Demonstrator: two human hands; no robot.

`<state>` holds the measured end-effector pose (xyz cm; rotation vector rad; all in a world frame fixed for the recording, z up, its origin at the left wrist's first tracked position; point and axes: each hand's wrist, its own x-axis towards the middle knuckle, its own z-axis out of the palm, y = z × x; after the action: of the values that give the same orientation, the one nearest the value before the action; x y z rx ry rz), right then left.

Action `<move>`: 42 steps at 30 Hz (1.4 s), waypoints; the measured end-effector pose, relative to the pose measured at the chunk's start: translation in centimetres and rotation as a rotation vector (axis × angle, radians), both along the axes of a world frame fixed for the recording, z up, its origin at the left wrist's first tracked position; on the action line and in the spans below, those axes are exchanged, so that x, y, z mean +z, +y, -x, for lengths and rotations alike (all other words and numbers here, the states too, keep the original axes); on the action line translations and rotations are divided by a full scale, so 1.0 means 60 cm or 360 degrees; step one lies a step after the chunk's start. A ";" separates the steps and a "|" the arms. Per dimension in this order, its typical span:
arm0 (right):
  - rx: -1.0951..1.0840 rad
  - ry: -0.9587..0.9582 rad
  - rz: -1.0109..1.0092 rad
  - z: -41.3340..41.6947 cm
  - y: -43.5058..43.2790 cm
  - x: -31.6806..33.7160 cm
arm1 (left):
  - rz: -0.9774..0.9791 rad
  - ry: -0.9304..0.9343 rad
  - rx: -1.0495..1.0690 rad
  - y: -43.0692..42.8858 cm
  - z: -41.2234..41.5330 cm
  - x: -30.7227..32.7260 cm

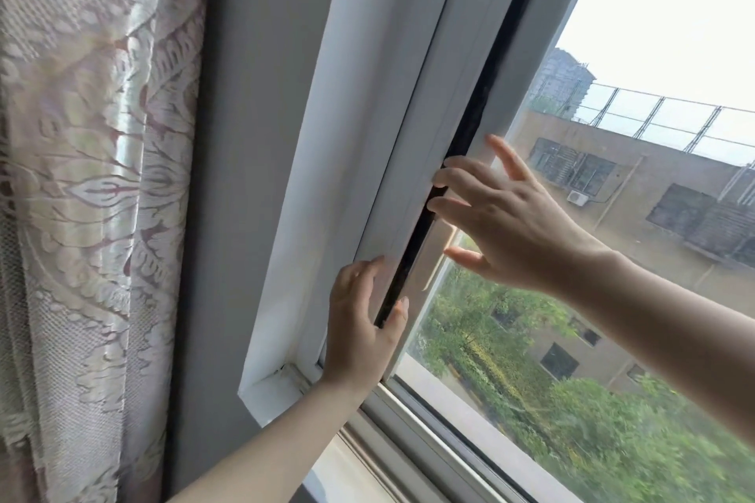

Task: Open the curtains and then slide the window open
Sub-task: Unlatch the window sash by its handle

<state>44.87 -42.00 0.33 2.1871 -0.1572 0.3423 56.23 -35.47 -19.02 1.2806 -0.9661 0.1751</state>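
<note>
The patterned cream curtain (94, 176) hangs bunched at the far left, off the window. The sliding window sash (529, 53) stands slightly away from the white outer frame (408, 94), with a narrow dark gap (482, 102) between them. My right hand (510, 221) is on the sash's left edge at mid height: its fingertips hook into the gap and the thumb lies on the glass side. Lower down, my left hand (359, 323) lies flat against the outer frame, fingers spread upward and thumb across the gap onto the sash.
A grey wall strip (253, 135) separates the curtain from the frame. The bottom track and sill (429, 441) run to the lower right. Through the glass (613, 400) I see trees and a tan building.
</note>
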 end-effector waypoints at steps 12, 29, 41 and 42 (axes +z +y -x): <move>0.0101 -0.0062 -0.0075 -0.033 0.000 0.002 | -0.0181 -0.0089 0.0036 -0.021 0.014 -0.006; 0.0062 0.0185 0.0038 -0.052 -0.017 0.001 | -0.0330 -0.0287 0.0116 -0.029 0.014 -0.051; 0.0092 0.0321 -0.0079 -0.021 -0.013 -0.034 | -0.0344 -0.0358 0.0251 -0.045 0.027 -0.056; 0.0093 0.0325 -0.0080 -0.021 -0.013 -0.034 | -0.0340 -0.0347 0.0248 -0.046 0.028 -0.055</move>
<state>46.11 -42.77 -1.71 2.2642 0.0113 0.1471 54.54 -38.23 -22.35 1.5580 -1.0924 0.3455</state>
